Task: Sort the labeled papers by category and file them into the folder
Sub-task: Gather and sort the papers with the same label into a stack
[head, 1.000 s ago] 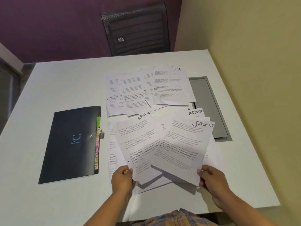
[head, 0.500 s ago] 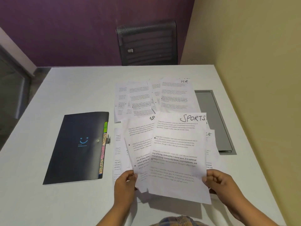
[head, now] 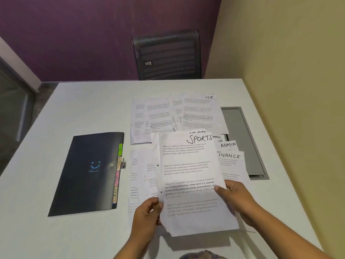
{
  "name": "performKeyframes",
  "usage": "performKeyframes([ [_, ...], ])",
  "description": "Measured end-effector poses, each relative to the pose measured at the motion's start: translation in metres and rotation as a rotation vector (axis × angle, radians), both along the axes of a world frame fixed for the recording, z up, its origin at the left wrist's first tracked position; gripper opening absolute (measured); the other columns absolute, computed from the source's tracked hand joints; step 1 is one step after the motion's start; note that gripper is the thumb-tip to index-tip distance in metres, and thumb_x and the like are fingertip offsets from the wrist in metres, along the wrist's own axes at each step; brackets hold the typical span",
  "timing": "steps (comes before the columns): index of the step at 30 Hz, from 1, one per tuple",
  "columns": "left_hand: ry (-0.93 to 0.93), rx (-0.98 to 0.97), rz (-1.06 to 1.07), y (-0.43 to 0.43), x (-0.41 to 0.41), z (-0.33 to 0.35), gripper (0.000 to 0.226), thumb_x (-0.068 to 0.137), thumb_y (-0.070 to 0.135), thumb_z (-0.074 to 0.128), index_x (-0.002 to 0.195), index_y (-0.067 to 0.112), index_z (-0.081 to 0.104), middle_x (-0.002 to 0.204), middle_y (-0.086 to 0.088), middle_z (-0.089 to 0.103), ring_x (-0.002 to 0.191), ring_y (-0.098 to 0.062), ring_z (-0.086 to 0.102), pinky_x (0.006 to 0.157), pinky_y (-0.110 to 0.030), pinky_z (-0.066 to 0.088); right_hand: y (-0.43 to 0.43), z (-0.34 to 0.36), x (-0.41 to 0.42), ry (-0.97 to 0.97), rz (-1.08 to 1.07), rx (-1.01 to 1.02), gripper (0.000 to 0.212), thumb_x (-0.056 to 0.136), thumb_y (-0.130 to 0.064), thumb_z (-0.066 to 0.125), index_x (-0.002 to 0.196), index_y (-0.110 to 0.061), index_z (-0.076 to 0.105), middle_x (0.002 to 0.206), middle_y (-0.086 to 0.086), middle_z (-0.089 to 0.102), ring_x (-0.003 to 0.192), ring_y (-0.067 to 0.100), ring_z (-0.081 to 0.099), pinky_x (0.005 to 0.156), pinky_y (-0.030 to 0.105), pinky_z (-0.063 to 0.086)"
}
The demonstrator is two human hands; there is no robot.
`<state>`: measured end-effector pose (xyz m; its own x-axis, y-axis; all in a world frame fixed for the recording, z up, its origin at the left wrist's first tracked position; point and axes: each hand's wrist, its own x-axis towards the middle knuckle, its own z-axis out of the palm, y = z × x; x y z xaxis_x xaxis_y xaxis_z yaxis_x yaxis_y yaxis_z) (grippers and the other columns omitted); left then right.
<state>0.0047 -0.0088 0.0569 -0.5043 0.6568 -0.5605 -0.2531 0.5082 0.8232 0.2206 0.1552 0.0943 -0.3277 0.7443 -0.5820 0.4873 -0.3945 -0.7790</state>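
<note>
We pinch the white printed sheets headed SPORTS (head: 190,176) at their lower edges, left hand (head: 147,214) and right hand (head: 236,198) both closed on them. The shut black tabbed folder (head: 87,174) lies lengthwise on the surface, leftward, nearer our left hand.

A white table (head: 74,113) with a grey hatch (head: 242,139) set into its right side stands in a corner where a purple wall (head: 93,34) meets a cream wall (head: 289,71), with a black mesh chair (head: 168,55) pushed in behind.
</note>
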Motion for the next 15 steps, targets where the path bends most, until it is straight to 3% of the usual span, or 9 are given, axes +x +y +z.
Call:
performKeyframes([
  [4, -0.057, -0.068, 0.024, 0.006, -0.002, 0.011, 0.045, 0.105, 0.043, 0.033, 0.099, 0.021, 0.072, 0.092, -0.002, 0.078, 0.088, -0.024, 0.073, 0.064, -0.028, 0.058, -0.006, 0.000, -0.003, 0.048, -0.011, -0.034, 0.016, 0.096, -0.021, 0.062, 0.101, -0.020, 0.077, 0.099, -0.001, 0.079, 0.090, 0.030, 0.075, 0.090, 0.059, 0.054],
  [7, -0.067, -0.065, -0.010, 0.014, -0.005, 0.016, 0.047, 0.102, 0.052, 0.031, 0.105, 0.029, 0.072, 0.096, 0.001, 0.078, 0.092, -0.022, 0.073, 0.072, -0.031, 0.059, -0.012, -0.002, -0.002, 0.069, 0.032, -0.065, 0.018, 0.097, -0.020, 0.060, 0.101, -0.017, 0.077, 0.103, 0.000, 0.078, 0.091, 0.026, 0.075, 0.090, 0.055, 0.056],
  [11, -0.093, -0.010, -0.030, 0.024, -0.010, 0.020, 0.024, 0.099, 0.029, 0.056, 0.108, 0.015, 0.073, 0.100, -0.004, 0.078, 0.094, -0.026, 0.074, 0.088, -0.050, 0.057, -0.019, 0.000, -0.001, 0.104, 0.015, -0.093, 0.020, 0.097, -0.005, 0.056, 0.102, -0.008, 0.075, 0.100, 0.006, 0.078, 0.088, 0.023, 0.076, 0.077, 0.037, 0.062],
  [13, -0.139, 0.037, -0.008, 0.026, -0.010, 0.020, 0.020, 0.097, 0.020, 0.060, 0.111, 0.011, 0.071, 0.101, -0.009, 0.078, 0.094, -0.029, 0.074, 0.088, -0.054, 0.057, -0.020, -0.001, 0.001, 0.072, 0.044, -0.056, 0.022, 0.096, -0.004, 0.058, 0.103, -0.013, 0.076, 0.099, 0.003, 0.079, 0.090, 0.022, 0.076, 0.083, 0.044, 0.060],
  [15, -0.130, 0.062, 0.000, 0.029, -0.010, 0.024, 0.019, 0.096, 0.017, 0.061, 0.111, 0.008, 0.070, 0.099, -0.010, 0.078, 0.089, -0.028, 0.075, 0.077, -0.045, 0.061, -0.019, -0.004, 0.003, 0.087, 0.034, -0.055, 0.024, 0.094, 0.000, 0.059, 0.106, -0.012, 0.076, 0.101, 0.005, 0.078, 0.092, 0.026, 0.075, 0.087, 0.050, 0.058],
])
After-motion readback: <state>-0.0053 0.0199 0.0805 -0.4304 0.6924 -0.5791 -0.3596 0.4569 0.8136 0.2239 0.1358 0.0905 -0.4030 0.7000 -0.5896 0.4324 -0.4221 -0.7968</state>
